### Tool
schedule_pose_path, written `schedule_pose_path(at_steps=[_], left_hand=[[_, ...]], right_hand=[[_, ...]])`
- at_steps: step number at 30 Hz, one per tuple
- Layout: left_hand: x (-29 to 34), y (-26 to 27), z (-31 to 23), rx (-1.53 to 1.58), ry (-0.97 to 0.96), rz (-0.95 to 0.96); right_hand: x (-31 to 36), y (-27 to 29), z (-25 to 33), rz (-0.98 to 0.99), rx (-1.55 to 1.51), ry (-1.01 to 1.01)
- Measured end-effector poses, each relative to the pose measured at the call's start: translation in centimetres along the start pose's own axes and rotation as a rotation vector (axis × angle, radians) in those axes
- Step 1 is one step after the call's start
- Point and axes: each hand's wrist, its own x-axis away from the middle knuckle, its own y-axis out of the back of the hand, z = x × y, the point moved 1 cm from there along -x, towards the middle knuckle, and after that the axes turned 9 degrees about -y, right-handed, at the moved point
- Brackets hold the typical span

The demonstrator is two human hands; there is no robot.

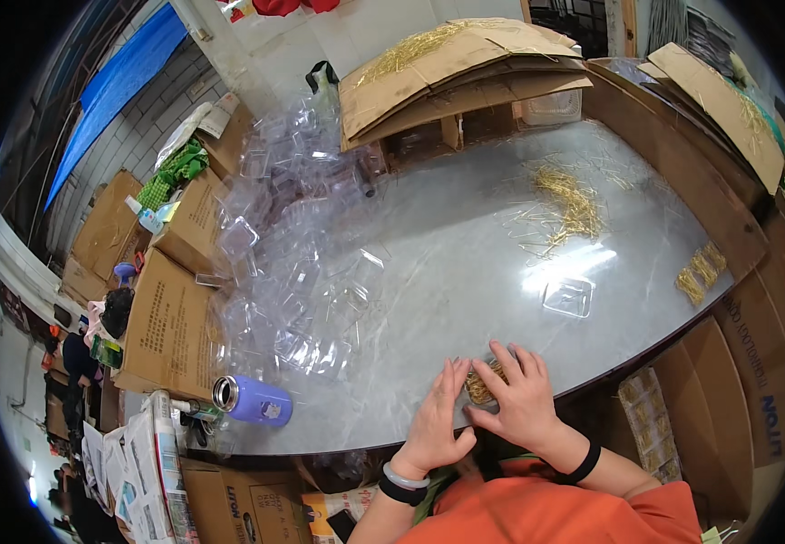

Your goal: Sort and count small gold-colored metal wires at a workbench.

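At the near edge of the grey table (392,299), a small bunch of thin gold wire-like pieces (478,388) lies between my hands. My left hand (433,422) rests along its left side, fingers straight and close together, thumb apart. Over its right side my right hand (521,399) is curved, with the thumb at the near end and fingers at the far end. Part of the bunch is hidden under the fingers; whether a clear box holds it I cannot tell. A clear plastic tray (568,297) lies beyond my right hand.
Loose gold pieces (569,204) are heaped at the far right. Smaller gold bundles (701,272) lie by the right edge. Many clear plastic boxes (292,245) cover the left side. A purple bottle (252,401) lies near left. Cardboard (465,77) borders the back.
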Motion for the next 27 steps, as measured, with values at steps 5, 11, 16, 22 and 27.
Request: schedule_pose_path(at_steps=[5,11,16,22,27], left_hand=[[0.6,0.0,0.2,0.141,0.062,-0.118],[0.2,-1.5,0.4,-0.266,0.058,-0.035],[-0.9,-2.3,-0.7,-0.589,0.034,0.139],[-1.8,-3.3,-1.3,-0.618,0.081,0.153],[-2.4,-3.2,-1.3,-0.359,0.068,0.020]], right_hand=[[-0.9,1.5,-0.3,-0.084,-0.072,0.009],[-0.5,1.1,-1.6,0.004,0.059,-0.034],[-0.4,1.0,-2.0,0.061,0.015,-0.040],[-0.4,1.1,-3.4,0.161,-0.221,-0.057],[-0.2,2.4,-5.4,0.211,-0.602,-0.124]])
